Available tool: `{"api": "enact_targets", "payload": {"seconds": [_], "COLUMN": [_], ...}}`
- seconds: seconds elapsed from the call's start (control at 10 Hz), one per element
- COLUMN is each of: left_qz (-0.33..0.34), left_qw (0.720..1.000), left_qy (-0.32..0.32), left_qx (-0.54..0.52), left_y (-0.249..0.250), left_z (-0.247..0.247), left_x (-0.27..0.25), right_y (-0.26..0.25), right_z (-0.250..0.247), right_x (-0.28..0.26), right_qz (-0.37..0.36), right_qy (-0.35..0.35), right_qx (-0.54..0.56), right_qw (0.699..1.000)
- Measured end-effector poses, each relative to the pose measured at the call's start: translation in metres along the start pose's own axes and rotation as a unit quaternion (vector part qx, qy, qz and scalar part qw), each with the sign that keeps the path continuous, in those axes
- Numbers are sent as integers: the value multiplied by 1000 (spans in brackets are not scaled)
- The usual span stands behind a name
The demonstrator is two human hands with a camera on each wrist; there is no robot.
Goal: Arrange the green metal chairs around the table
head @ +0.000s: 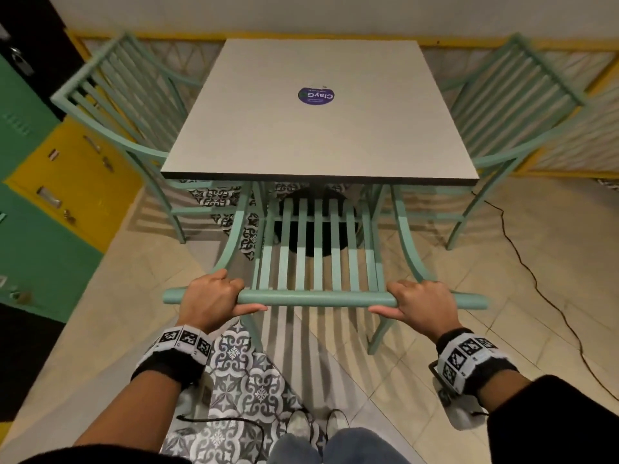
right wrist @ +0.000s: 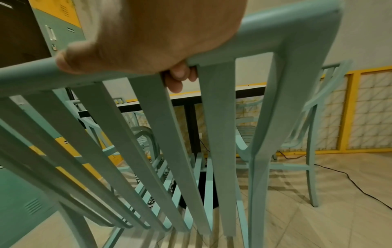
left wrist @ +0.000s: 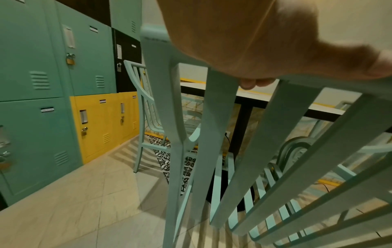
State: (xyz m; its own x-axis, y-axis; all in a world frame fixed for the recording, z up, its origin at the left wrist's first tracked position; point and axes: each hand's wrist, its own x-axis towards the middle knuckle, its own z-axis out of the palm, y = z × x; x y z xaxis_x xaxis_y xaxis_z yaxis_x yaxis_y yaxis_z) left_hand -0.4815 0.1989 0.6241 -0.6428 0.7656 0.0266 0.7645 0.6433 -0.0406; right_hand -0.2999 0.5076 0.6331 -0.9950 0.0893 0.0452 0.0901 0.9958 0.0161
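We see the square table [head: 318, 128] in the middle, with one green chair [head: 127, 105] at its left side and another green chair [head: 516, 105] at its right side. The near chair [head: 316, 298] stands at the front edge, its seat partly under the tabletop, it seems. Our left hand [head: 209, 298] and right hand [head: 423, 304] both grip its top rail, fingers curled over it, thumbs along the near side.
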Motion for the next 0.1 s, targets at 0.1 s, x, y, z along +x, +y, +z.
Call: {"api": "enact_targets", "payload": {"seconds": [0.1], "left_qz": [-27], "left_qw": [999], "left_qy": [25], "left_qx": [-35], "left_y": [9], "left_z": [8], "left_x": [-17], "right_y": [-3], "right_z": [9], "right_x": [-13], "right_qz": [6], "right_qy": [44], "right_qx": [26], "right_qw": [999]}}
